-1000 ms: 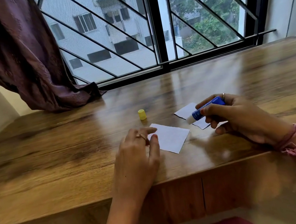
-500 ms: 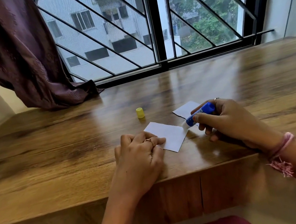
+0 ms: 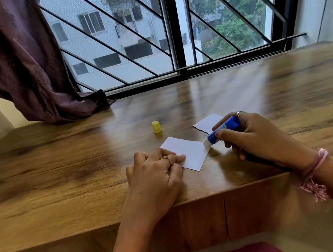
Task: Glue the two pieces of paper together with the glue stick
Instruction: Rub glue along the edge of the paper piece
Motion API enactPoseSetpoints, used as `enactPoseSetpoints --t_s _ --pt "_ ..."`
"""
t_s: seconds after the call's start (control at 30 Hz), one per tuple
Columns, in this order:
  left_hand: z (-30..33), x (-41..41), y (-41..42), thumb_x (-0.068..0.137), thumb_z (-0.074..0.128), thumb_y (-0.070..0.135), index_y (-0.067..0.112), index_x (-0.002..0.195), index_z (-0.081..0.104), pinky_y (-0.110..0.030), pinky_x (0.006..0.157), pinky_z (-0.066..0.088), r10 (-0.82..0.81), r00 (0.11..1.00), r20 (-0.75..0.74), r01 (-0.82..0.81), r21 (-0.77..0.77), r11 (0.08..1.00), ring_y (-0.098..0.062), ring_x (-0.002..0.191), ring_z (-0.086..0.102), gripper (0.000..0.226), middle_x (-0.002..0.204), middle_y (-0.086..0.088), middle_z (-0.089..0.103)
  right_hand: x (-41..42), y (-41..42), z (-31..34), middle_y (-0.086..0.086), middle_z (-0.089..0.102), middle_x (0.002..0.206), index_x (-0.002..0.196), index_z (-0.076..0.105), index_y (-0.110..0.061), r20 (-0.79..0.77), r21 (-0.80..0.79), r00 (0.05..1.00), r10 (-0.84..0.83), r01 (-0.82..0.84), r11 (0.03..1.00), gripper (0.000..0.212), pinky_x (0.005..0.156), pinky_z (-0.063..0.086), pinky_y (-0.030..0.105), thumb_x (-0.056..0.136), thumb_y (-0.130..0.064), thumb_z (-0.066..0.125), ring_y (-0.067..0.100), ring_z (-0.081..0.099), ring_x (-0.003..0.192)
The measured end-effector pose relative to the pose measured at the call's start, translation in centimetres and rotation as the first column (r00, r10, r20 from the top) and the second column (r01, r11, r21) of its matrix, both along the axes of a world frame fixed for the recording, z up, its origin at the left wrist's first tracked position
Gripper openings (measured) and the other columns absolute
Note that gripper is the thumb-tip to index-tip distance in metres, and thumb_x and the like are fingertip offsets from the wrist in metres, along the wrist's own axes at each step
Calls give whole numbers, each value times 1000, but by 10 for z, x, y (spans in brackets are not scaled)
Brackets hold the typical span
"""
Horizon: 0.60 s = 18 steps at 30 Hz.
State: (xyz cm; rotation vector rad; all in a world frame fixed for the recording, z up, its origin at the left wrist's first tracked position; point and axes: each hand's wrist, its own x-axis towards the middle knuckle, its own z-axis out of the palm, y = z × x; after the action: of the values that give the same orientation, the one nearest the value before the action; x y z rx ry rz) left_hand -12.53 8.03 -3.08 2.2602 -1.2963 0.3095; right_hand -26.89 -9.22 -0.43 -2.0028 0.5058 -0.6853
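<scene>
White glue tip meets the near paper (image 3: 189, 152) corner, right hand (image 3: 256, 135) gripping the glue stick (image 3: 223, 131), left hand (image 3: 155, 173) pressing flat; spreading comes next.

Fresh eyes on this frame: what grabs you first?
The right hand grips a blue glue stick, tip at the right corner of the near paper. The left hand holds that paper down. A yellow cap stands behind, beside the second paper.
</scene>
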Motion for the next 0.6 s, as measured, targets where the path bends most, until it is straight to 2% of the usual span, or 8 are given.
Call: enactPoseSetpoints --t_s 0.07,0.2,0.33,0.5,0.6 --pt "0 0 0 81 27 45 48 108 65 -28 67 11 1 1000 3 -1 5 1000 3 89 19 47 105 35 48 -1 1 0 -5 65 57 93 65 -16 -23 -33 999 34 -35 999 14 42 43 23 84 -25 61 13 53 39" --pt "0 0 1 86 32 43 47 109 65 -26 67 11 1 1000 2 -1 19 1000 4 90 18 40 114 32 53 0 0 1 -1 65 61 95 64 -16 11 -2 999 -37 37 999 16 41 44 20 83 -25 61 13 55 38" --pt "1 0 1 91 39 36 46 112 64 -26 68 10 -1 1000 -4 1 34 999 4 89 17 34 116 30 53 -1 2 -1 -3 64 57 91 66 -19 -3 -33 998 56 -57 998 10 37 38 19 83 -26 63 11 49 36" --pt "1 0 1 91 40 36 45 112 65 -25 69 10 2 1000 -16 -2 34 999 3 92 19 34 116 30 52 0 -3 -2 -3 65 59 94 64 -17 15 -38 1000 -21 21 999 12 39 40 19 84 -24 62 11 51 36" --pt "1 0 2 92 41 35 46 112 64 -26 69 10 2 1000 -13 -2 36 999 2 92 20 33 116 30 52 -1 0 -2 -4 66 58 91 66 -20 0 -68 997 78 -78 995 8 39 37 16 85 -24 63 6 47 36"
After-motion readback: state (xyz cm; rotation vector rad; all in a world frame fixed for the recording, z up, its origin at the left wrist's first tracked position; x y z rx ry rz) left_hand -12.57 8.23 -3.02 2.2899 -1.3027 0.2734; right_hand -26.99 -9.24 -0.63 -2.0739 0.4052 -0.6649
